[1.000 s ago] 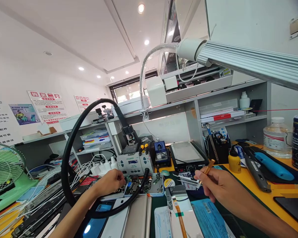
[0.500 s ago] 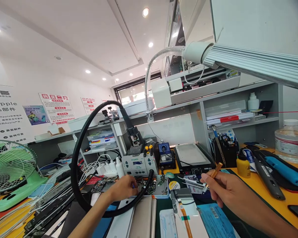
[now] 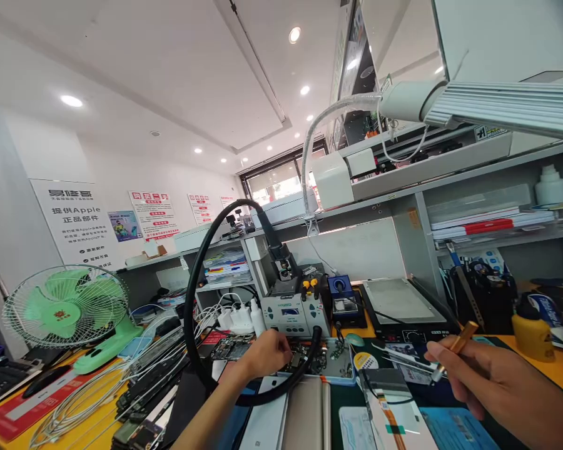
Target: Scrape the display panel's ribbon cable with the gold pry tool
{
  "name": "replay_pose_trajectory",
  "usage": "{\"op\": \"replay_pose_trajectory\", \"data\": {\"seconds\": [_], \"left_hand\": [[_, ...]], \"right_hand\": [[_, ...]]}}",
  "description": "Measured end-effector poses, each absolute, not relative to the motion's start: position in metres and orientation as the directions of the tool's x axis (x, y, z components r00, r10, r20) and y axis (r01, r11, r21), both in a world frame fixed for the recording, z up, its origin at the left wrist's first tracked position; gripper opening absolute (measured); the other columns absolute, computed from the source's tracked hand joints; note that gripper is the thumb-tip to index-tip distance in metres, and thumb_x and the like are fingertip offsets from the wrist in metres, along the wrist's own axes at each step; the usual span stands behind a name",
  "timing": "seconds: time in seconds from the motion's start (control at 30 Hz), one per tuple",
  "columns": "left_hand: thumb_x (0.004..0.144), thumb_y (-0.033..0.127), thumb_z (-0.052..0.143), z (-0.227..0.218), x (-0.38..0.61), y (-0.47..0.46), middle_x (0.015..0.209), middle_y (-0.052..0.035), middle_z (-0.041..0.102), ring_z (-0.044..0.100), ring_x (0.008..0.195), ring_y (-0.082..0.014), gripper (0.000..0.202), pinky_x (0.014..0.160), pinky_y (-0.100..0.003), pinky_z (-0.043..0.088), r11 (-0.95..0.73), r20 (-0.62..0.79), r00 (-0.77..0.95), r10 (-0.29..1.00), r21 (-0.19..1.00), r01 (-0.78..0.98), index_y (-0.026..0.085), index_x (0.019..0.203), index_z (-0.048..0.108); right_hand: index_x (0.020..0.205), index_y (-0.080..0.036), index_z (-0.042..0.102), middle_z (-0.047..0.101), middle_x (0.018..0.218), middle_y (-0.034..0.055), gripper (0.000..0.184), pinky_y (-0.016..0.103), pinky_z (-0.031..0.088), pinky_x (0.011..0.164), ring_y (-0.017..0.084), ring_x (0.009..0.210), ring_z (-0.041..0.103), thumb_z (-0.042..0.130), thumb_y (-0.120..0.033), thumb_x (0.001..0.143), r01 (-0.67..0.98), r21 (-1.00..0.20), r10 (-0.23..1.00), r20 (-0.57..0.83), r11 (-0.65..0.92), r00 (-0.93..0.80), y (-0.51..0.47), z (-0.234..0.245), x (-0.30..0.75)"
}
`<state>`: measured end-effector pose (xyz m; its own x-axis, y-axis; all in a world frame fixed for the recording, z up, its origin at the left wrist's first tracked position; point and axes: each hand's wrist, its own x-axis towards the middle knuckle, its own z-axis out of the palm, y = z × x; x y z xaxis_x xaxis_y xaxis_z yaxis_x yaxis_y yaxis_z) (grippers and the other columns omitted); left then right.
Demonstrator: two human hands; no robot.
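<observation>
My right hand (image 3: 497, 381) grips a slim copper-coloured tool (image 3: 460, 342) with a silver end pointing down to the left; its exact kind does not show. Below it lies a white flat device panel (image 3: 401, 412) with an orange flex cable and a thin black lead. My left hand (image 3: 268, 355) is over the shallow tray (image 3: 342, 369) of small circuit boards and parts. Its fingers are curled together, and whatever is in them is hidden. A thick black hose (image 3: 190, 300) loops over my left forearm from the hot-air station (image 3: 291, 315).
A green fan (image 3: 65, 312) stands at the left beside piled cables (image 3: 79, 400). Behind the tray are a soldering station (image 3: 344, 303) and a flat heating plate (image 3: 403, 303). Silver devices (image 3: 304, 412) lie in front. A yellow bottle (image 3: 532, 334) stands right. A lamp arm (image 3: 507, 106) hangs overhead.
My view has turned left, so the scene sits further right and more of the fan shows. The left hand stays at the tray; the right hand keeps its hold on the copper-coloured tool.
</observation>
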<state>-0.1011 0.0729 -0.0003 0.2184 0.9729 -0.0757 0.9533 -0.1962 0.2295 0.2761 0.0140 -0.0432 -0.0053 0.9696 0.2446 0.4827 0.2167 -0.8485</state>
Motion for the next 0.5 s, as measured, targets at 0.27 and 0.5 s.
{"op": "replay_pose_trajectory", "data": {"seconds": [0.27, 0.5], "left_hand": [[0.096, 0.037, 0.064, 0.000, -0.109, 0.072, 0.112, -0.0053, 0.068, 0.068, 0.097, -0.0226, 0.027, 0.083, -0.041, 0.058, -0.182, -0.080, 0.206, 0.975, 0.238, 0.954, 0.014, 0.112, 0.066], [0.096, 0.036, 0.064, 0.002, -0.115, 0.073, 0.112, -0.0056, 0.068, 0.068, 0.096, -0.0220, 0.027, 0.083, -0.040, 0.058, -0.178, -0.084, 0.205, 0.975, 0.254, 0.951, 0.014, 0.112, 0.065]], "right_hand": [[0.057, -0.027, 0.052, 0.059, 0.058, 0.0074, 0.067, 0.044, 0.045, 0.065, 0.025, 0.056, 0.055, 0.025, -0.075, 0.094, 0.525, -0.834, 0.985, 0.160, 0.168, -0.061, 0.008, -0.032, 0.275], [0.057, -0.025, 0.052, 0.058, 0.054, 0.0027, 0.062, 0.036, 0.045, 0.059, 0.022, 0.055, 0.057, 0.036, -0.071, 0.094, 0.549, -0.816, 0.981, 0.193, 0.179, -0.033, 0.003, -0.027, 0.272]]}}
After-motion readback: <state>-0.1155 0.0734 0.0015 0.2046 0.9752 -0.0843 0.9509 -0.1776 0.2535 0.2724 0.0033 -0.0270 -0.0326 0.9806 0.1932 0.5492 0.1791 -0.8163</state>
